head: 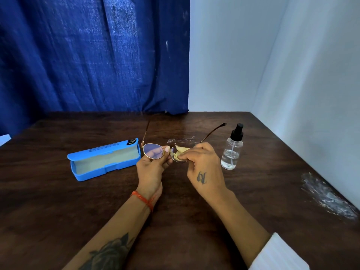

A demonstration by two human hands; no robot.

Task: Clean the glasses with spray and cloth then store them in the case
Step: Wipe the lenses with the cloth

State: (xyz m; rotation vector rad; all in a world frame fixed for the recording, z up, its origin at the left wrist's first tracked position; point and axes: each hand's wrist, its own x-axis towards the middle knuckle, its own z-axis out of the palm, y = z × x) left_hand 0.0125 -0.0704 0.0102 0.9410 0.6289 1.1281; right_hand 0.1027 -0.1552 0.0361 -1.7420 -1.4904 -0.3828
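Observation:
The gold-rimmed glasses (pixel 153 151) hang above the table with both temples unfolded and pointing away from me. My left hand (pixel 151 172) pinches the frame at the bridge, beside the left lens. A pale yellow cloth (pixel 180 151) is pressed onto the right lens by my right hand (pixel 202 164), which hides most of that lens. To the left lies the blue glasses case (pixel 105 159), lid open and nothing inside. At the right stands a clear spray bottle (pixel 232 149) with a black nozzle, about a third full.
The dark wooden table (pixel 58 201) carries a crumpled clear plastic wrap (pixel 181 140) behind the glasses and a whitish smear (pixel 327 195) near its right edge. A blue curtain (pixel 93 55) hangs at the back, and a white wall (pixel 311 75) runs along the right.

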